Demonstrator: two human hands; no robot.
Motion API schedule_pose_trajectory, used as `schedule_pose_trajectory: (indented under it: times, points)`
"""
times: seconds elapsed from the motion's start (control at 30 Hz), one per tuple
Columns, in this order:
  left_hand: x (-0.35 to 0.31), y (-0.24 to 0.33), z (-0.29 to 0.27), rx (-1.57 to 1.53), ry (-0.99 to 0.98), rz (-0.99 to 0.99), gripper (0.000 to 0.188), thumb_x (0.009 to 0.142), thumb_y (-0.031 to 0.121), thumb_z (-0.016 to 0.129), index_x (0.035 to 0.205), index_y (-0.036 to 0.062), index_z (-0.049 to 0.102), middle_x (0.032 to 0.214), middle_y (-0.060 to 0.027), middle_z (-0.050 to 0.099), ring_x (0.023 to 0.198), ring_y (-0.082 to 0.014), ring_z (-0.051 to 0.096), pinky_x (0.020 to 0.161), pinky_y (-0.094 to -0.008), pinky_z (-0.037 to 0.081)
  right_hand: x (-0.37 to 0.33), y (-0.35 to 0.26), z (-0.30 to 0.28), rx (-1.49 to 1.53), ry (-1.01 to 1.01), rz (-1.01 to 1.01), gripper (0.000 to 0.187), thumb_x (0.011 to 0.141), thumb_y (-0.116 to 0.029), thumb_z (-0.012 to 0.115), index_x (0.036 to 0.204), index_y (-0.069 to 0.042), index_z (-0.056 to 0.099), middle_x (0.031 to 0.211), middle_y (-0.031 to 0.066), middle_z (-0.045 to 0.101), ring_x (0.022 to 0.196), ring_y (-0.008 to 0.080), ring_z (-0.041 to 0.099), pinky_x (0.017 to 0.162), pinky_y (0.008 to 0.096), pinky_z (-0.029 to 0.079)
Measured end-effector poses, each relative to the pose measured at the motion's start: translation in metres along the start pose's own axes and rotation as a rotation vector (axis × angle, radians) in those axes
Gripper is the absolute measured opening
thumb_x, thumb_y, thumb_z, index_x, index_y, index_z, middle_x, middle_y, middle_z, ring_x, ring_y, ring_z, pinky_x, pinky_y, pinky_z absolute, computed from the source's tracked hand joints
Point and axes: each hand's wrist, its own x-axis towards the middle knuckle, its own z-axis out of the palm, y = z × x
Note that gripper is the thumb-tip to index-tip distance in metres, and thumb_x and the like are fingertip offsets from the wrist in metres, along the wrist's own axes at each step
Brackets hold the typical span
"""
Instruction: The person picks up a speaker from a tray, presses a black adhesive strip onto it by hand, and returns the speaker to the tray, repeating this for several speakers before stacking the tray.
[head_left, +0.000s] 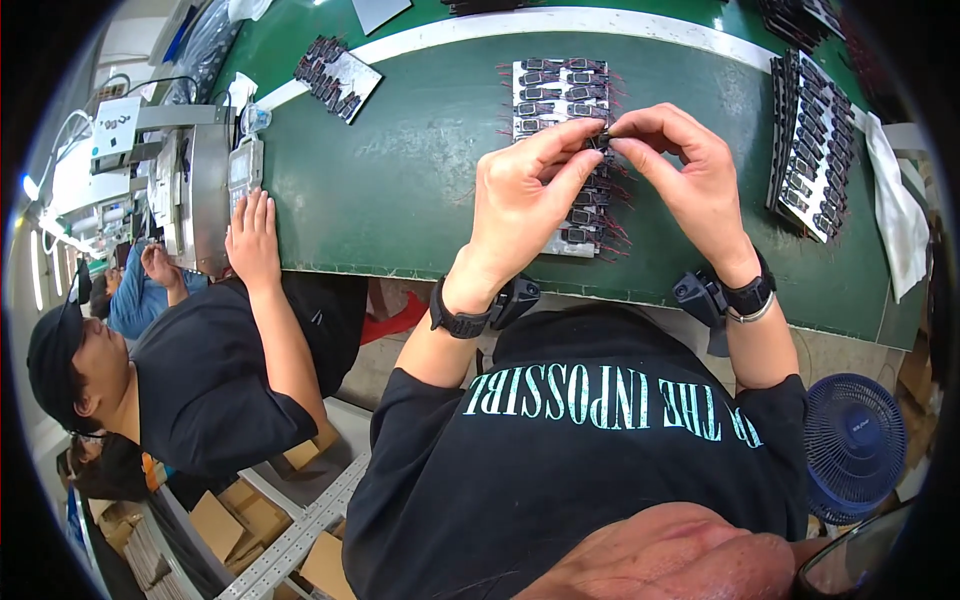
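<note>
Over the middle of the green table, my left hand and my right hand meet fingertip to fingertip. Both are closed in a pinch on a small black part, mostly covered by the fingers. Directly beneath lies a white tray with rows of small black rectangular parts; thin red wires stick out at its sides. My left hand and wrist hide part of the tray's lower left half.
More black parts lie on a white tray at the far left. On the right stands a stack of loaded trays beside a white cloth. A co-worker's hand rests at the table's left end. A blue fan stands at lower right.
</note>
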Motion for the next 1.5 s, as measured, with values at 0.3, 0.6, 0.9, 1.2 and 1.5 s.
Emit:
schedule_pose_trajectory:
  times: [0.3, 0.6, 0.9, 1.2, 1.5]
  points:
    - [0.001, 0.013, -0.005, 0.086, -0.096, -0.001, 0.029, 0.085, 0.001, 0.071, 0.114, 0.0015, 0.068, 0.095, -0.0140, 0.074, 0.086, -0.0192, 0.074, 0.075, -0.0295, 0.060, 0.001, 0.014, -0.009, 0.351, -0.218, 0.244, 0.014, 0.094, -0.005, 0.064, 0.107, 0.000, 0.063, 0.097, 0.0010, 0.062, 0.086, 0.0083, 0.061, 0.080, 0.0230, 0.052]
    - [0.000, 0.008, -0.008, 0.141, -0.126, 0.001, 0.022, 0.086, 0.002, 0.071, 0.107, 0.0001, 0.068, 0.092, -0.0135, 0.074, 0.084, -0.0186, 0.074, 0.071, -0.0286, 0.059, 0.003, 0.015, -0.009, 0.408, -0.250, 0.271, 0.016, 0.095, -0.006, 0.064, 0.109, 0.001, 0.063, 0.096, 0.0026, 0.065, 0.084, 0.0079, 0.062, 0.077, 0.0228, 0.052]
    - [-0.003, 0.007, -0.007, 0.067, -0.096, -0.037, 0.020, 0.086, 0.004, 0.071, 0.106, 0.0005, 0.070, 0.090, -0.0112, 0.075, 0.080, -0.0170, 0.074, 0.068, -0.0270, 0.059, 0.002, 0.013, -0.009, 0.381, -0.238, 0.251, 0.014, 0.093, -0.007, 0.066, 0.105, 0.001, 0.066, 0.089, 0.0013, 0.067, 0.079, 0.0067, 0.062, 0.073, 0.0212, 0.053]
    - [-0.006, 0.002, -0.008, -0.016, -0.026, -0.097, 0.021, 0.087, 0.003, 0.071, 0.107, -0.0015, 0.070, 0.088, -0.0122, 0.075, 0.080, -0.0120, 0.073, 0.068, -0.0250, 0.058, -0.002, 0.006, 0.005, -0.104, -0.076, -0.087, 0.014, 0.090, 0.000, 0.067, 0.105, 0.001, 0.067, 0.099, 0.0056, 0.069, 0.086, 0.0101, 0.065, 0.079, 0.0236, 0.054]
    - [-0.007, 0.006, -0.009, 0.025, -0.051, -0.107, 0.022, 0.090, 0.000, 0.068, 0.111, -0.0050, 0.068, 0.096, -0.0095, 0.074, 0.084, -0.0109, 0.070, 0.075, -0.0235, 0.059, -0.004, 0.007, 0.008, -0.053, -0.037, -0.099, 0.015, 0.090, 0.000, 0.066, 0.106, 0.001, 0.067, 0.100, 0.0050, 0.069, 0.087, 0.0096, 0.065, 0.077, 0.0228, 0.054]
